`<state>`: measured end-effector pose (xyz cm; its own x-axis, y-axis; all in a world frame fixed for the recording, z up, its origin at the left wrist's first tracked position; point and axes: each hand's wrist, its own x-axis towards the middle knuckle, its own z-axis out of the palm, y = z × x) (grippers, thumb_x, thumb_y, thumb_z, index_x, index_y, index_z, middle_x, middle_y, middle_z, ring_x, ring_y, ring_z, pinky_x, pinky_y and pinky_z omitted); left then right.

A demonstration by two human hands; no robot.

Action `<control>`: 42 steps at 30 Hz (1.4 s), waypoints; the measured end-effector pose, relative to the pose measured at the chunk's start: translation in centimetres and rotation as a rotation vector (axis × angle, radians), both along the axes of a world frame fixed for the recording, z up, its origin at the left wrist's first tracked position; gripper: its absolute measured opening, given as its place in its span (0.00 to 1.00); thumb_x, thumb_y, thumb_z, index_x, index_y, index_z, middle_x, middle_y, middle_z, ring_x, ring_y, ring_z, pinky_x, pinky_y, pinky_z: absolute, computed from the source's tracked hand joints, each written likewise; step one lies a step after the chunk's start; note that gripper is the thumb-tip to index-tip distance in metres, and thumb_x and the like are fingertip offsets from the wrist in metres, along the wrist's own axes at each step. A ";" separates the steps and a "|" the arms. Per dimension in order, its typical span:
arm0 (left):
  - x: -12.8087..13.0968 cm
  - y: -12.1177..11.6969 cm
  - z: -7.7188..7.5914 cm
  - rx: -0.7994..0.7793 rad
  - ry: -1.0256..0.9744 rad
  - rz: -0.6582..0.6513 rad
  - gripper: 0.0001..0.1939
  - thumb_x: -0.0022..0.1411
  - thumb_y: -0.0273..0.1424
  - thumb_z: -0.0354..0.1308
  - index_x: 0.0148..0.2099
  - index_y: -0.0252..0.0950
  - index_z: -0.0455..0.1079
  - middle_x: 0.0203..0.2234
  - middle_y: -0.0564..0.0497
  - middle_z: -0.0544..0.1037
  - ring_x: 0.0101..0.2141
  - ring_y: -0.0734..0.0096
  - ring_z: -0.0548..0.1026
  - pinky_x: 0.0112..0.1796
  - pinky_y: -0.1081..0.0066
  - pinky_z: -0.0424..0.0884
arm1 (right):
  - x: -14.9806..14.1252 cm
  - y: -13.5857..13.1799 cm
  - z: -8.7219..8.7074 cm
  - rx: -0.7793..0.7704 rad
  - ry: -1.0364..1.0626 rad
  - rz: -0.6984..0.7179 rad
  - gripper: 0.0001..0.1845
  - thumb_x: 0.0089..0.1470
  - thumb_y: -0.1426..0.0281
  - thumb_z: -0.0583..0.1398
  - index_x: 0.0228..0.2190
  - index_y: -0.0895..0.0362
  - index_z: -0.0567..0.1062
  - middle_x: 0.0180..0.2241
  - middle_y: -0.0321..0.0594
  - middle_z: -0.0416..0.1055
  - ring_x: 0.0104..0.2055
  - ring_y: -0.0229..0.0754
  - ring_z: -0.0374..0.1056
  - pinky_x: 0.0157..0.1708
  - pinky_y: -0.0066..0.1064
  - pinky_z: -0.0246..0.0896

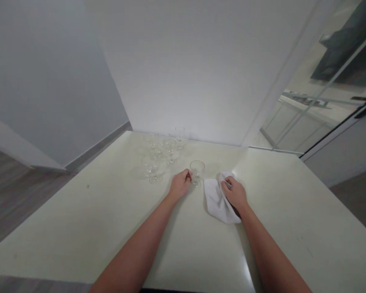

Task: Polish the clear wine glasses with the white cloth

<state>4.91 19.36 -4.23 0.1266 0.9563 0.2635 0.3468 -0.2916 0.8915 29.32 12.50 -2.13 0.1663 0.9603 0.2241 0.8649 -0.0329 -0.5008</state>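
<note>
A clear stemmed glass stands upright near the middle of the table. At its left side is my left hand, fingers curled and pinched at the stem. White cloth hangs in folds from my right hand, which is closed on it just right of the glass. The lower edge of the cloth lies at or close to the tabletop. Further back on the left, several more clear stemmed glasses stand in a loose group, one of them nearer to my left hand.
The pale, glossy table reaches to a white wall at the back. Glass panels in a frame stand beyond the right rear corner. Wood-look floor shows past the left edge.
</note>
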 end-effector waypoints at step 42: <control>2.2 -3.8 2.9 0.751 0.601 -0.159 0.29 0.69 0.42 0.49 0.68 0.41 0.52 0.39 0.44 0.74 0.39 0.61 0.72 0.38 0.67 0.65 | -3.2 -3.8 4.6 0.216 0.361 0.572 0.07 0.60 0.66 0.55 0.36 0.53 0.72 0.36 0.41 0.70 0.39 0.45 0.64 0.42 0.36 0.56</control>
